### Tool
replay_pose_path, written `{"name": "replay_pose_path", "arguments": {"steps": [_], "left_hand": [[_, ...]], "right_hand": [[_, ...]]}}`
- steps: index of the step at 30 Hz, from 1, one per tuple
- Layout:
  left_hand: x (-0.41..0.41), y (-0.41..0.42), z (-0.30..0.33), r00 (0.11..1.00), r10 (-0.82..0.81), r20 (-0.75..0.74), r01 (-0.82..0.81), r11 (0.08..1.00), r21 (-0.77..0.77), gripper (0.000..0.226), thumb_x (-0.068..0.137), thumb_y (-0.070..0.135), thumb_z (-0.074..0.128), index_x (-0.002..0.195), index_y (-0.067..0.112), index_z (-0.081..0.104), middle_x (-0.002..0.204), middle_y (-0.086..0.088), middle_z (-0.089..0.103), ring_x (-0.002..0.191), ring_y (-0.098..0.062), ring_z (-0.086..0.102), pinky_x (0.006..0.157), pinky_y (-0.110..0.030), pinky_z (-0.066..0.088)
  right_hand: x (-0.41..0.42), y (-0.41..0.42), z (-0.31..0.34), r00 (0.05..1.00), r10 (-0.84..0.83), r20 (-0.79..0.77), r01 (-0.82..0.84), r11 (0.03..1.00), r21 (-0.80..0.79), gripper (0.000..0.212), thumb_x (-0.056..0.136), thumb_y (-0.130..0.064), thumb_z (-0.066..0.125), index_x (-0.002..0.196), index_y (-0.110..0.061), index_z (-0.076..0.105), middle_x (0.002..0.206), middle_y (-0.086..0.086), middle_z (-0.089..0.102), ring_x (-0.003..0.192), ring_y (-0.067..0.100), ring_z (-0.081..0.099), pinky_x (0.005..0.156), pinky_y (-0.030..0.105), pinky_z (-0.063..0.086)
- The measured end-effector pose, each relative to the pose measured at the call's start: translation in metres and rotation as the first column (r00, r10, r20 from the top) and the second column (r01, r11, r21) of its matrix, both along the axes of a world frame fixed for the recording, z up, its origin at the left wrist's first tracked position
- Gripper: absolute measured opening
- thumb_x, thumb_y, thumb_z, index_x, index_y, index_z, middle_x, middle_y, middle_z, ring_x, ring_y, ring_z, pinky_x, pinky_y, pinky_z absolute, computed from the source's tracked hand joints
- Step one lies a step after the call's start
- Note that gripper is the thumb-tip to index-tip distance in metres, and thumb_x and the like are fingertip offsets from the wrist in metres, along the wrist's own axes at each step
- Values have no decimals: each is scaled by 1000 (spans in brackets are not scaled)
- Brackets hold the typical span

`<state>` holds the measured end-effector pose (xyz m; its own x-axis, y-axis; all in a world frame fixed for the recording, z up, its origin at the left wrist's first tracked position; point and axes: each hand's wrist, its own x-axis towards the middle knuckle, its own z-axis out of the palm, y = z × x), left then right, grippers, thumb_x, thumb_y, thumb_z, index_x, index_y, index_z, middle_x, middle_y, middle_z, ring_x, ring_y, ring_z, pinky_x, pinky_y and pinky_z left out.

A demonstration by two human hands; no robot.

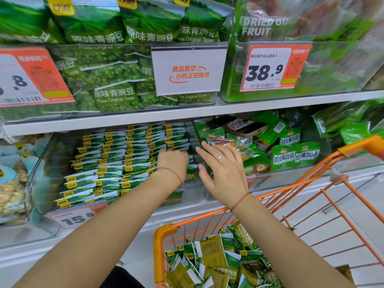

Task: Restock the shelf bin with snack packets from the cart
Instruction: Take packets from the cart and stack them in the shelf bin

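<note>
Near, at 6 o'clock: cart (311, 179) with loose packets (216, 260) heaped in its near corner, plenty still to go. Stock is not the issue.

Mid: both forearms reach up to the bin (44, 163) at 9–10 o'clock. Left hand (173, 161) is knuckles-up inside the bin's right end, fingers curled down into the last column of rows (124, 159); likely pinching or tucking a packet, but the fingertips are hidden, so grip can't be confirmed. Right hand (223, 169) is flat, fingers spread and straight, holding nothing, over the divider (197, 140) between this bin and the veg-chip bin (291, 154) at 2 o'clock.

Risks:
- Rows stand on edge, tightly packed; pushing one more in at the right end could tip neighbours or buckle a row.
- Right hand sits across the divider, so a packet could slide into the wrong bin.
- Small gap at the bin's right front; a packet dropped there may lie flat, not upright.

Far, 12 o'clock: sold-out sign (188, 69) on the upper shelf.
</note>
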<state>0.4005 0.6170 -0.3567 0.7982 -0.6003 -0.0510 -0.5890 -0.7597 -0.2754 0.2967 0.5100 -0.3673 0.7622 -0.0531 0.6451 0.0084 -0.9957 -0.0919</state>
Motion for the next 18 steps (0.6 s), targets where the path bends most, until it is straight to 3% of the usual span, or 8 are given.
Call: {"name": "replay_pose_path", "arguments": {"steps": [3, 7, 12, 15, 17, 18], "left_hand": [[7, 1, 4, 994, 70, -78, -77, 993, -93, 63, 78, 55, 67, 120, 12, 48, 111, -6, 62, 104, -26, 60, 75, -30, 39], [5, 4, -3, 994, 45, -101, -56, 993, -107, 90, 71, 56, 72, 138, 11, 33, 138, -10, 41, 127, -28, 39, 100, -39, 37], [8, 6, -6, 993, 52, -104, -60, 996, -72, 96, 67, 64, 70, 138, 10, 33, 139, -11, 38, 130, -28, 35, 105, -40, 31], [15, 6, 3, 951, 69, -302, -87, 995, -49, 101, 62, 74, 64, 138, 14, 37, 139, -10, 39, 131, -29, 33, 106, -43, 28], [25, 8, 13, 883, 73, -463, -134, 986, -100, 85, 70, 75, 56, 130, 16, 48, 130, -10, 47, 122, -28, 43, 97, -39, 36], [32, 7, 16, 835, 61, -546, -180, 969, -167, 69, 78, 70, 51, 119, 15, 55, 119, -10, 54, 108, -26, 51, 86, -35, 40]], "right_hand": [[0, 0, -1, 1000, 1, 0, -1, 1000, 4, 39, 87, -29, 50, 121, -18, 65, 125, 1, 63, 112, 20, 54, 108, 37, 28], [-1, 1, 0, 1000, -8, -15, 8, 1000, -4, 40, 86, -29, 49, 121, -18, 64, 125, 1, 63, 111, 21, 56, 108, 38, 28], [-1, 1, 1, 1000, -7, 1, 7, 1000, 1, 39, 85, -28, 50, 120, -18, 65, 125, 1, 63, 111, 20, 54, 108, 37, 27], [-1, 1, 0, 1000, -3, 4, 3, 1000, 3, 39, 85, -28, 50, 120, -18, 65, 125, 1, 63, 110, 20, 55, 107, 37, 28], [0, 1, 0, 1000, 5, 6, -5, 1000, 8, 39, 85, -28, 50, 119, -18, 65, 125, 1, 63, 111, 20, 54, 108, 37, 28], [0, 0, 0, 1000, 6, 10, -7, 1000, 9, 39, 86, -28, 50, 119, -18, 65, 125, 1, 63, 111, 19, 53, 108, 37, 27]]}}
